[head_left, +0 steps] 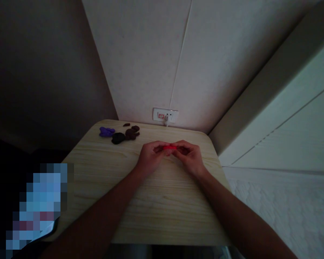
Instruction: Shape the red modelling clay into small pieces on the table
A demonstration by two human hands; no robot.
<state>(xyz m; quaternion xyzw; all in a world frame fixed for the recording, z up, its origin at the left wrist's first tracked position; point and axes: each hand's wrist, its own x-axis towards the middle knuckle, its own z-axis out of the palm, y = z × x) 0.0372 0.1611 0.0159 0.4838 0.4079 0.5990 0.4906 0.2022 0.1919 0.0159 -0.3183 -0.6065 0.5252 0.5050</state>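
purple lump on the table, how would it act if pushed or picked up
The purple lump has a folded, lobed surface, so it would probably dent when gripped. Its low, uneven shape makes rolling unlikely. Being small, it is likely light.

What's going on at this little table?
A person's left hand and right hand are together pinching a small, bright red, soft-looking piece over a pale wood-grain table. Toward the table's far left corner lie a purple, irregular lump, a rounded black lump and several dark brown lumps, none of them touched by either hand. The red piece is partly hidden, so its full shape can't be told.
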